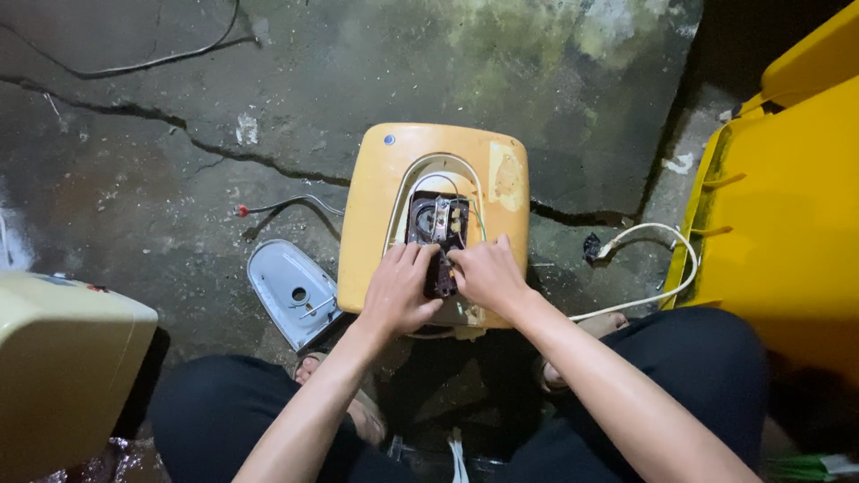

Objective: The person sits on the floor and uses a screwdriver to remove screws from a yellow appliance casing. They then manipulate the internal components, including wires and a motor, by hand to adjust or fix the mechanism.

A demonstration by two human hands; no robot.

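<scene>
My left hand (398, 291) and right hand (488, 273) are together on the dark part (438, 234) inside the yellow heater (376, 206) on the floor (134, 197); the fingers seem to pinch it. A grey cover (291, 288) lies beside.

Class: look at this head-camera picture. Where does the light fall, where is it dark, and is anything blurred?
Head view: light falls brightest on the yellowed appliance casing and both forearms; the left hand and right hand are sharp; the cracked concrete floor dims toward the edges; the upper right corner is black.
</scene>
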